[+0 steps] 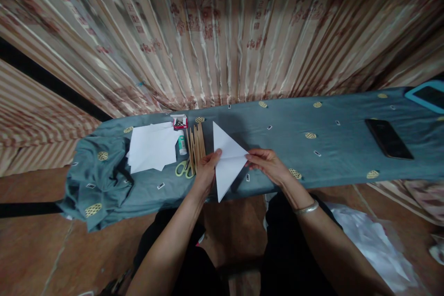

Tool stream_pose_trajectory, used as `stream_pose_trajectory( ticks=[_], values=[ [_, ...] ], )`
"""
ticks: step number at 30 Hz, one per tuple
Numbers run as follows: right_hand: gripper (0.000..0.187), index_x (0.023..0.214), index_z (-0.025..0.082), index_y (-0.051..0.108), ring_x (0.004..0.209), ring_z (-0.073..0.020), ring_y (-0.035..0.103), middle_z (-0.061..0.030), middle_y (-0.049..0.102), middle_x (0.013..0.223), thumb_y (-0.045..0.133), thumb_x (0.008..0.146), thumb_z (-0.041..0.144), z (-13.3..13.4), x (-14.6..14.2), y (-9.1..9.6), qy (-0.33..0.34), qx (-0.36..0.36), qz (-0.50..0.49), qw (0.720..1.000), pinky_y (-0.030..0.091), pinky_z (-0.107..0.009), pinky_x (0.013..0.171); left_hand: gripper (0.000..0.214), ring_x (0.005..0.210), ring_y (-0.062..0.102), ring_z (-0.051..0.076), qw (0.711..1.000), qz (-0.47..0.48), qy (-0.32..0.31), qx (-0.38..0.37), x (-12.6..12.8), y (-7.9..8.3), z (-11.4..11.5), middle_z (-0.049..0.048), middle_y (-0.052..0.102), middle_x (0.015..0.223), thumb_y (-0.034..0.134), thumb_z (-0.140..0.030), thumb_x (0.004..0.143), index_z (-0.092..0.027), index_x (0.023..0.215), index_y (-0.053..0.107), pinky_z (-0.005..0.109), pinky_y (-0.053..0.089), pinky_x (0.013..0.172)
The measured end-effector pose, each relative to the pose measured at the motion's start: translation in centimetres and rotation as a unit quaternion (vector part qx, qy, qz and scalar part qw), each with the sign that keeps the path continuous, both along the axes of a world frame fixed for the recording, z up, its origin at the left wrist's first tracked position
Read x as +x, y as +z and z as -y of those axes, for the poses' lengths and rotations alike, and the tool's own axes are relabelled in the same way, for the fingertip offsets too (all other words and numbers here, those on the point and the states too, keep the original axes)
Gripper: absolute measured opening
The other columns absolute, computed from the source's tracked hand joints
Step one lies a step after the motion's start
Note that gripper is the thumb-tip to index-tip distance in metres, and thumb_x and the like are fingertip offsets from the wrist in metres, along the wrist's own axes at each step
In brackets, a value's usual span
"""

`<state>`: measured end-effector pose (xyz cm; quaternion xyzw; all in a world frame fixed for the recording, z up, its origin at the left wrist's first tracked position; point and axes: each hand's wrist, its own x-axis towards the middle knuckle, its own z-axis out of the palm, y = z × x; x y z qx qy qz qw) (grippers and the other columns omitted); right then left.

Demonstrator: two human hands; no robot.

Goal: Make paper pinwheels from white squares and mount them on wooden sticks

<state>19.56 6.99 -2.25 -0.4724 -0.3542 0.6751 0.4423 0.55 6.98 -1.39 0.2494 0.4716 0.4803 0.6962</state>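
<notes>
A sheet of white paper (229,157), folded into a triangle with a crease across its middle, is held up over the front of the cloth-covered table. My left hand (207,166) pinches its long left edge, thumb on top. At the pointed right corner, my right hand (265,162) grips the paper between thumb and fingers. Just left of my left hand lie several thin wooden sticks (196,143) and a pair of scissors with pale green handles (181,169), partly covered by the sticks.
A stack of white paper (152,148) lies at the left, beside a glue stick (182,142) and a small red box (180,122). A black phone (388,138) and a blue-framed device (428,95) rest at the right. A curtain (222,32) hangs behind the table.
</notes>
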Motion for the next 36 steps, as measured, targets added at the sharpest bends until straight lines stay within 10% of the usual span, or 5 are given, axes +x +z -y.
stream_pose_trajectory(
  ticks=[10,22,36],
  values=[
    [0.037,0.065,0.019,0.074,0.052,-0.0084,0.061,0.0019,0.067,0.056,0.091,0.046,0.046,0.1,-0.2,0.8,0.007,0.003,-0.008,1.0,0.048,-0.02,0.051,0.046,0.071,0.071,0.022,0.999,0.041,0.006,0.02,0.1,-0.5,0.1,0.0083,0.075,0.075,0.085,-0.047,0.057,-0.01,0.082,0.07,0.032,0.056,0.07],
    [0.036,0.059,0.019,0.073,0.048,-0.0069,0.054,0.0022,0.066,0.053,0.09,0.047,0.049,-0.5,0.0,0.3,-0.056,0.036,0.032,0.997,0.042,-0.02,0.048,0.068,0.117,0.057,0.024,0.942,-0.215,0.077,0.246,-0.5,-1.9,0.4,0.0103,0.051,0.139,0.077,-0.025,0.068,-0.025,0.13,0.048,0.036,0.05,0.091],
    [0.039,0.063,0.02,0.072,0.053,-0.0088,0.055,0.0007,0.069,0.06,0.088,0.051,0.053,-0.5,-1.1,0.5,-0.054,0.076,0.0,0.996,0.044,-0.023,0.052,0.086,0.115,0.059,0.029,0.983,-0.112,-0.058,0.134,1.5,-3.1,1.5,0.012,0.061,0.126,0.089,-0.026,0.053,-0.019,0.131,0.055,0.046,0.046,0.102]
  ],
)
